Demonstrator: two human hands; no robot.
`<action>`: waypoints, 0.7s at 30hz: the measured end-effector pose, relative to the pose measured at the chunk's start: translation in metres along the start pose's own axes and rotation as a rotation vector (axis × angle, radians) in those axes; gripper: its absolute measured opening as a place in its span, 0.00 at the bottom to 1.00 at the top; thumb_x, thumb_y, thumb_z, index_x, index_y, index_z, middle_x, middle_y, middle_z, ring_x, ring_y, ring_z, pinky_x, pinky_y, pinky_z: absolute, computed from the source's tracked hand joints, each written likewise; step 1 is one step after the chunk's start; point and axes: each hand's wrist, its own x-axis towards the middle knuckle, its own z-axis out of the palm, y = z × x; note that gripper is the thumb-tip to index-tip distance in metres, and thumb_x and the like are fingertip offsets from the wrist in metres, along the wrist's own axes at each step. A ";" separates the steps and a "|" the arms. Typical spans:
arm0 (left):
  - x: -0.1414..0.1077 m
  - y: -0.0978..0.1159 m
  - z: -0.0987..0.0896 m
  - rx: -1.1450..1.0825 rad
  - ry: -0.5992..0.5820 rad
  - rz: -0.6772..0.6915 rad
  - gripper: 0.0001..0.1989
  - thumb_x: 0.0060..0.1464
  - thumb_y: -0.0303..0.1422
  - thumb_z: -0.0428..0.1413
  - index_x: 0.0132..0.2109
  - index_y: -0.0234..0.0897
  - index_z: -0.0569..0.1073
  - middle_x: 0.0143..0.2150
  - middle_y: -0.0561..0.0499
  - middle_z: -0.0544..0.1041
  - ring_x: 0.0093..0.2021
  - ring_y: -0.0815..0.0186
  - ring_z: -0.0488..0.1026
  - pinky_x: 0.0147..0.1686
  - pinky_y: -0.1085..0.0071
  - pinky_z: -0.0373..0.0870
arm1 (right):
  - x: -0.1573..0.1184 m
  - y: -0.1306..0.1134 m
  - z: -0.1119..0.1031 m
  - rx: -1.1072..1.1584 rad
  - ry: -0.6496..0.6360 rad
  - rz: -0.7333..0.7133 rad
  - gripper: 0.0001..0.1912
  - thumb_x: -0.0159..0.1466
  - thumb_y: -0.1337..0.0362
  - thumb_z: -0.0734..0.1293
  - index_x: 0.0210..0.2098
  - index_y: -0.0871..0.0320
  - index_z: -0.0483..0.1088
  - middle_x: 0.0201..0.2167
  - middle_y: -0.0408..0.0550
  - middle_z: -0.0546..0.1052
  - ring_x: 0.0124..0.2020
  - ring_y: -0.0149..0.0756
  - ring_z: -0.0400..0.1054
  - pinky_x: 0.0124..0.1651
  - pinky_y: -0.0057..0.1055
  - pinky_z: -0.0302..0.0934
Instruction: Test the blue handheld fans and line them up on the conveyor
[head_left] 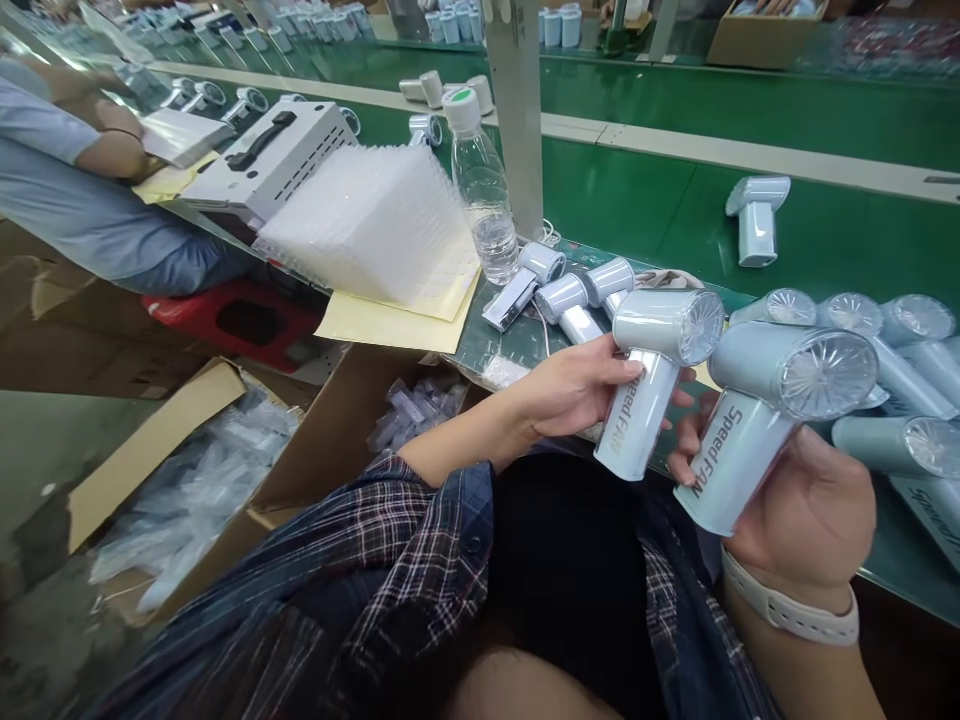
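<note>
My left hand (574, 385) is closed around the handle of a pale blue handheld fan (643, 420), its thumb along the front. A second handheld fan (739, 455), larger in view, is gripped in my right hand (806, 500). Both fans stand tilted side by side, heads up, with "Speed FAN" lettering on their handles. Clear film seems to cover their round grilles. Just beyond my left hand, several more fans (544, 262) lie on the bench. To the right of my right hand, others (919, 320) are heaped together.
A water bottle (480, 190) stands beside a bubble-wrapped block (367, 220) on yellow paper (397, 322). Behind runs a green conveyor (637, 180) carrying a lone fan (757, 225). Cardboard boxes (315, 430) with plastic pieces sit below left. Another person's arm (112, 150) shows at far left.
</note>
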 end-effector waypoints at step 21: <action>0.001 -0.006 -0.011 0.164 0.141 0.093 0.43 0.32 0.50 0.82 0.54 0.34 0.82 0.47 0.43 0.85 0.44 0.65 0.79 0.51 0.67 0.73 | 0.002 0.012 -0.011 -0.176 0.091 -0.088 0.24 0.69 0.53 0.67 0.63 0.39 0.78 0.54 0.55 0.84 0.46 0.58 0.82 0.57 0.68 0.74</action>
